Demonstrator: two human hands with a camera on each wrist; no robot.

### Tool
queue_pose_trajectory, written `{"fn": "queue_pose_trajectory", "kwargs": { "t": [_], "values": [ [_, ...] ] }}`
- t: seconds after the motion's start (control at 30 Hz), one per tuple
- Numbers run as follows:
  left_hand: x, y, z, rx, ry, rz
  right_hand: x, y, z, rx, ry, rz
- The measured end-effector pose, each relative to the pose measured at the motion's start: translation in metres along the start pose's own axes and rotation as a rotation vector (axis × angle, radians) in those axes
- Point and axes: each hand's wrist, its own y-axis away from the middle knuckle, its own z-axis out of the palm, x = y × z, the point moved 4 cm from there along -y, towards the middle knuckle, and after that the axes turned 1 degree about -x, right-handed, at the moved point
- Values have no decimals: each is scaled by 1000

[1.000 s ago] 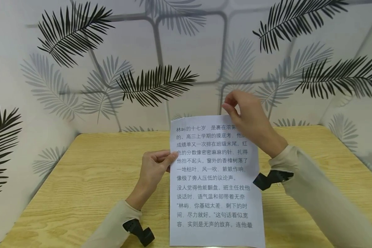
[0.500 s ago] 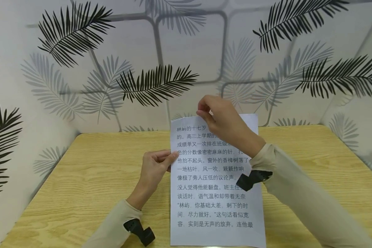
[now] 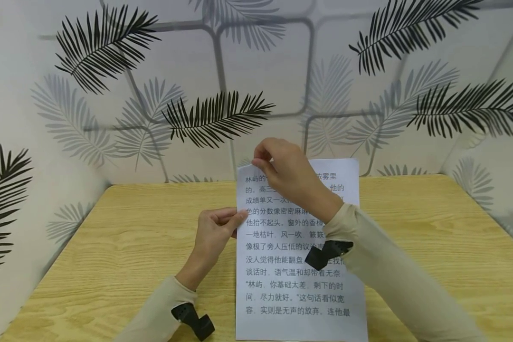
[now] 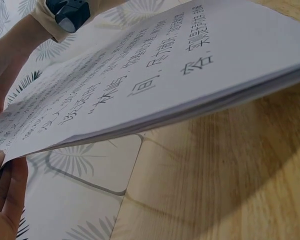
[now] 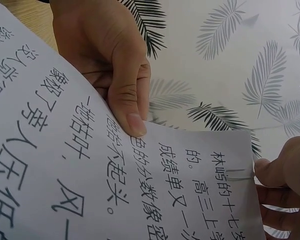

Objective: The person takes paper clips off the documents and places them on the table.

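Note:
My left hand (image 3: 212, 233) pinches the left edge of a stack of printed sheets (image 3: 299, 294), its thumb on top and its fingers underneath. Several layers show along the stack's edge (image 4: 155, 122) in the left wrist view, where it is raised off the table. A thin silver paper clip (image 5: 239, 174) sits at the top left of the page in the right wrist view. Right at that clip's end, on the top edge, my right hand (image 3: 287, 166) pinches with thumb in front and fingers behind. Its forearm crosses over the text and hides part of it.
A light wood-grain table (image 3: 145, 237) lies beneath the sheets. Behind it stands a pale wall (image 3: 261, 61) with a leaf pattern. Each wrist carries a black camera, such as the left-arm camera (image 3: 193, 320).
My right hand has travelled left along the top edge of the stack, from its right corner to the clip near the left corner. The left hand and the stack have stayed almost still.

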Motion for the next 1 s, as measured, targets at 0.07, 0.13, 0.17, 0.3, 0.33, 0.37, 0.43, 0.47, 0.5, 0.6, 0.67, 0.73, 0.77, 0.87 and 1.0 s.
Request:
{"fn": "queue_pose_trajectory", "kwargs": {
  "t": [0.07,0.13,0.17,0.3,0.33,0.37,0.43,0.47,0.5,0.6,0.67,0.73,0.77,0.87,1.0],
  "values": [
    [0,0,0,-2,3,5,0,0,1,-8,11,13],
    [1,0,1,-3,6,9,-1,-1,1,-17,11,26],
    [1,0,1,-3,8,11,-1,-1,2,-21,8,32],
    [1,0,0,5,7,15,-1,-1,3,-34,-10,57],
    [1,0,0,10,6,15,0,-1,4,-36,-10,64],
    [1,0,0,14,6,15,0,-1,4,-36,-12,75],
    [1,1,1,18,6,14,1,-1,5,-36,-8,98],
    [1,1,1,18,8,13,2,0,6,-35,-3,113],
    [1,1,2,16,9,14,2,0,6,-35,2,126],
    [0,2,4,5,6,23,2,1,7,-33,7,158],
    [0,2,5,4,1,30,2,2,8,-33,2,168],
    [-1,3,5,6,-2,39,2,2,8,-35,-6,171],
    [0,3,4,7,-3,44,2,2,8,-37,-10,173],
    [0,3,5,3,-4,60,2,2,7,-38,-12,178],
    [2,4,5,-4,-4,79,2,1,6,-38,-9,183]
  ]
}}
